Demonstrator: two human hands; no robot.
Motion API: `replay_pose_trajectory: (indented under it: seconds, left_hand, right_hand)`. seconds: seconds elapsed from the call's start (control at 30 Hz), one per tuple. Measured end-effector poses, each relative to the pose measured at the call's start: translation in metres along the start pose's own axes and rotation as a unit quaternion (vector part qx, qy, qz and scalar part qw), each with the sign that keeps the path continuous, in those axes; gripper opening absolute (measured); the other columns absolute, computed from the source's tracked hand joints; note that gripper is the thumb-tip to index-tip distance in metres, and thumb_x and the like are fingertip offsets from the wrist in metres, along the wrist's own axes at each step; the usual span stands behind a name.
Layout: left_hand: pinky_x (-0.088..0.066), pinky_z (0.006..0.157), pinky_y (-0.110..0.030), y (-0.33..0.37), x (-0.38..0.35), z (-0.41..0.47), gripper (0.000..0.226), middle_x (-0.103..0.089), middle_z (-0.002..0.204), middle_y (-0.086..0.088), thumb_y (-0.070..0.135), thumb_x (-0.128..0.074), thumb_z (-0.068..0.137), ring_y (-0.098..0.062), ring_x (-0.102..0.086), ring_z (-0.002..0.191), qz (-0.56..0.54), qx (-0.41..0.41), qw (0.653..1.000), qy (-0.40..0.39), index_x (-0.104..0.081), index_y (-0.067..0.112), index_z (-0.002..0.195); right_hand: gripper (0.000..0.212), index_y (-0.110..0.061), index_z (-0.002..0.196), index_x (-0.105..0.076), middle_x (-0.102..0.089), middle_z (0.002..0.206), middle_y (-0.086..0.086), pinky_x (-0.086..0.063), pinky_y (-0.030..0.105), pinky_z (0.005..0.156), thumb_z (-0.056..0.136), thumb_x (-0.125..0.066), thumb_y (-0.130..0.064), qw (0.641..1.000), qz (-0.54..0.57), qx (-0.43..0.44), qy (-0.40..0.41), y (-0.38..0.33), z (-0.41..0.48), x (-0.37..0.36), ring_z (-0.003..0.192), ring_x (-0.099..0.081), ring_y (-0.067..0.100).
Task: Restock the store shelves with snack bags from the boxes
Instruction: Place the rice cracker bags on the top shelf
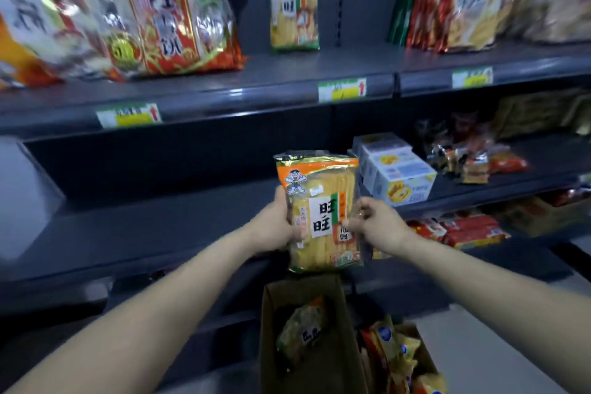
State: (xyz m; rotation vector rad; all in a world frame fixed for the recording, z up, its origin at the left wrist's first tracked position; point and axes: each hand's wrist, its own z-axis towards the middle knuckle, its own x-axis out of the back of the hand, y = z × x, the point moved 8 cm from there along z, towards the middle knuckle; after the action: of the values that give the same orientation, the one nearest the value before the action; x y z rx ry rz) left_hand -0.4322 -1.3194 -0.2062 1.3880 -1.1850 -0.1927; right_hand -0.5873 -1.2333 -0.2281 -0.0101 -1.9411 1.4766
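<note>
- Holding the snack bag (319, 214) upright, we grip its left edge with our left hand (275, 224), its right with our right hand (374, 221).
- Above the snack bag, a matching bag (294, 0) stands on the upper shelf (256, 77).
- Below it sits the box (271, 313); white cartons (396, 169) lie right, off our path.
</note>
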Motion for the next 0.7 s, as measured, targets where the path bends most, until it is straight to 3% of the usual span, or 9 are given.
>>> replay_pose_trajectory:
  seconds: [0.07, 0.13, 0.27, 0.37, 0.5, 0.7]
  left_hand:
    - [-0.055, 0.087, -0.039, 0.040, 0.020, -0.008, 0.055, -0.063, 0.114, -0.002, 0.004, -0.063, 0.085, -0.018, -0.063, 0.101, 0.034, -0.056, 0.997, 0.048, -0.026, 0.018, 0.124]
    - [-0.052, 0.081, -0.032, 0.080, 0.040, -0.014, 0.046, -0.061, 0.107, 0.001, 0.004, -0.063, 0.085, -0.015, -0.061, 0.096, 0.043, -0.111, 0.988, 0.097, -0.032, 0.015, 0.117]
    - [-0.049, 0.077, -0.022, 0.153, 0.085, -0.020, 0.032, -0.062, 0.100, 0.002, 0.005, -0.063, 0.086, -0.011, -0.060, 0.089, -0.004, -0.202, 0.960, 0.192, -0.041, 0.012, 0.108]
    - [-0.051, 0.086, -0.033, 0.195, 0.124, -0.015, 0.023, -0.062, 0.102, -0.003, 0.010, -0.065, 0.086, -0.020, -0.060, 0.095, -0.013, -0.244, 0.934, 0.261, -0.047, 0.013, 0.100]
    - [-0.051, 0.092, -0.045, 0.231, 0.171, 0.011, 0.017, -0.063, 0.102, -0.008, 0.014, -0.065, 0.086, -0.029, -0.061, 0.100, -0.044, -0.277, 0.905, 0.320, -0.053, 0.018, 0.098]
    - [-0.051, 0.092, -0.048, 0.229, 0.210, 0.090, 0.013, -0.061, 0.093, -0.002, 0.013, -0.063, 0.087, -0.024, -0.060, 0.093, -0.059, -0.235, 0.897, 0.370, -0.056, 0.016, 0.097]
  right_hand:
    - [0.016, -0.005, 0.085, -0.055, -0.064, 0.087, 0.018, -0.052, 0.049, 0.077, 0.083, -0.069, -0.014, 0.999, 0.015, 0.039, 0.035, -0.029, -0.002, 0.028, 0.079, -0.063, 0.031]
    - [0.016, -0.006, 0.085, -0.056, -0.066, 0.087, 0.018, -0.053, 0.055, 0.082, 0.081, -0.070, -0.015, 0.993, 0.021, 0.082, 0.082, -0.061, 0.000, 0.058, 0.080, -0.063, 0.033]
    - [0.013, -0.009, 0.085, -0.058, -0.062, 0.084, 0.011, -0.052, 0.048, 0.077, 0.083, -0.068, -0.017, 0.971, 0.039, 0.166, 0.166, -0.143, -0.001, 0.119, 0.075, -0.056, 0.023]
    - [0.011, -0.013, 0.091, -0.058, -0.061, 0.085, 0.003, -0.049, 0.038, 0.074, 0.087, -0.066, -0.020, 0.951, 0.021, 0.234, 0.200, -0.203, 0.008, 0.151, 0.077, -0.056, 0.021]
    - [0.023, -0.009, 0.110, -0.059, -0.060, 0.102, 0.002, -0.044, 0.029, 0.078, 0.090, -0.062, -0.020, 0.934, 0.000, 0.274, 0.229, -0.260, 0.045, 0.175, 0.091, -0.056, 0.018]
    - [0.020, -0.006, 0.111, -0.054, -0.052, 0.099, 0.003, -0.040, 0.029, 0.077, 0.094, -0.054, -0.017, 0.938, -0.072, 0.261, 0.215, -0.278, 0.135, 0.169, 0.090, -0.049, 0.018]
